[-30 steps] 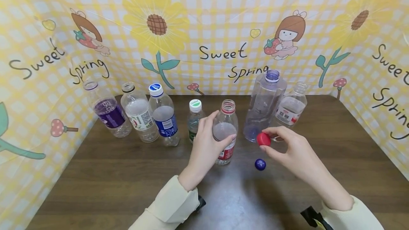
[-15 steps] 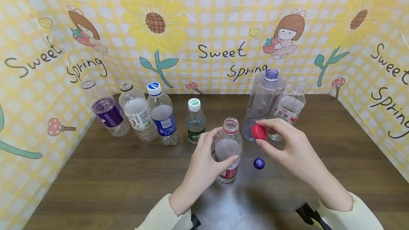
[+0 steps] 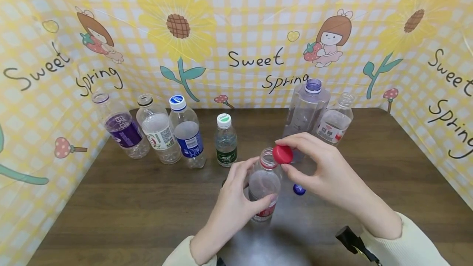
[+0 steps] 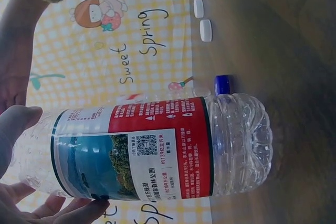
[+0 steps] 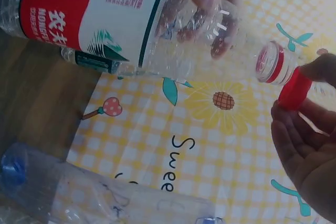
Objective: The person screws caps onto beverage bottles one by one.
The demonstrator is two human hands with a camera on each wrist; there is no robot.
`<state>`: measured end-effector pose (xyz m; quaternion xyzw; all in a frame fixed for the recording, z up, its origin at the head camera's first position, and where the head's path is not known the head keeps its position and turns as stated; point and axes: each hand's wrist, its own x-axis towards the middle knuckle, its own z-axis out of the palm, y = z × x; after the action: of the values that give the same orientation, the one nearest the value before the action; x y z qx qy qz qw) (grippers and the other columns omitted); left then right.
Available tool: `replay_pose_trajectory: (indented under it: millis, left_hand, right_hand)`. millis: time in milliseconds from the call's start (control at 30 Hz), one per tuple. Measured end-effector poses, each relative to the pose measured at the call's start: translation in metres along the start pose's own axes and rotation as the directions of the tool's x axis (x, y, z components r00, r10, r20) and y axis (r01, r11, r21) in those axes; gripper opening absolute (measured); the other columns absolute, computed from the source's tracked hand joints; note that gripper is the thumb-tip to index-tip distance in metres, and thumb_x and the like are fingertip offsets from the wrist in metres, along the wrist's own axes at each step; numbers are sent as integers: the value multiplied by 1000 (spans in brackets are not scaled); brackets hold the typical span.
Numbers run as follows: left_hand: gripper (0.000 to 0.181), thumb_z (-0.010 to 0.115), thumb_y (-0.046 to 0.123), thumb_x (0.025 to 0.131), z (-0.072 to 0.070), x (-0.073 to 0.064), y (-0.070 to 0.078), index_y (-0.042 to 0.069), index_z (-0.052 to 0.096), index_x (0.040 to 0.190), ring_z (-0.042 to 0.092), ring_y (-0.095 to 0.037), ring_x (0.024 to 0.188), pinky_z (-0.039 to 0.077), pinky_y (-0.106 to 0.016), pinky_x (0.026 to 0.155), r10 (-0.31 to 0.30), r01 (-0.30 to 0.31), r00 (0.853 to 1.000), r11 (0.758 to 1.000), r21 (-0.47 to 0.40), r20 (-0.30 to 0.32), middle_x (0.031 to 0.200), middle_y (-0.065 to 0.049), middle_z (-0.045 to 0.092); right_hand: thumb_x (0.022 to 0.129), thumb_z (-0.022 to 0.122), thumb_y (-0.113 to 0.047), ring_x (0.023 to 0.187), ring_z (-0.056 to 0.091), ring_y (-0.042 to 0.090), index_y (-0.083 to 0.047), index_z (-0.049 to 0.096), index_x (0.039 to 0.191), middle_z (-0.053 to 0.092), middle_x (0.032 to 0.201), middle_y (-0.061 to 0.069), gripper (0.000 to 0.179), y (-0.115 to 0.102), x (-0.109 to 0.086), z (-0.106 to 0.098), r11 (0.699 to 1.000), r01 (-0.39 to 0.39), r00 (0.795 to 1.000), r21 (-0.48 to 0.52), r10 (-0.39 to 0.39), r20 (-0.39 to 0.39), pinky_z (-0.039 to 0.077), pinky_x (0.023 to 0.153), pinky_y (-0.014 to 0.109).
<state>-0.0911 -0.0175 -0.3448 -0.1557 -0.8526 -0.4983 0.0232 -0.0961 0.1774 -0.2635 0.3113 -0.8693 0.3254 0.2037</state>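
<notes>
From afar, I grip a red-labelled plastic bottle, likely light, easily dented, by its shoulder with the left hand; the right hand pinches a red cap.

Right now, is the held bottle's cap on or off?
Off: the right grip holds the red cap beside the bottle, whose mouth shows uncovered.

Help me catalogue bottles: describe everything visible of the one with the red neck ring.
The bottle looks like clear plastic, with a ribbed base and a red ring below its uncapped mouth. Its red-and-white label has green edging and a landscape. It is roughly upright; contact with the table is unclear. The left grip holds it; a red cap in the right grip is beside its mouth.
</notes>
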Motion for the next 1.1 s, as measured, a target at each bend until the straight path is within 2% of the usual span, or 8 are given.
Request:
replay_pose_trajectory:
  millis: [300,567,867,1100]
  left_hand:
    - [73,82,23,74,2,-6,0,17,45,136,56,-15,112,55,-32,91,46,-46,999,999,-29,15,125,-2,48]
    - [73,83,23,73,3,-8,-1,16,46,136,57,-14,112,55,-32,90,87,-86,996,996,-26,33,123,-2,50]
    - [73,82,26,74,2,-7,-1,16,45,136,56,-16,113,55,-34,90,78,-77,995,997,-23,58,123,-3,50]
    - [72,82,25,74,0,-6,0,13,46,136,56,-16,112,55,-33,90,81,-79,994,996,-29,69,123,-4,50]
  right_hand:
    - [75,73,0,100,61,8,-11,64,117,64,110,-4,44,0,3,-4,994,103,990,29,-106,95,43,92,6]
    - [77,73,-1,101,59,7,-13,63,120,63,112,-6,46,-1,4,-7,990,136,980,26,-138,146,45,89,9]
    - [79,71,3,101,61,10,-10,64,119,64,113,-1,42,-2,6,-5,980,197,966,23,-198,169,53,84,24]
    - [81,68,4,103,60,11,-9,63,120,64,115,-1,41,-2,8,-5,982,187,961,10,-185,205,54,83,29]
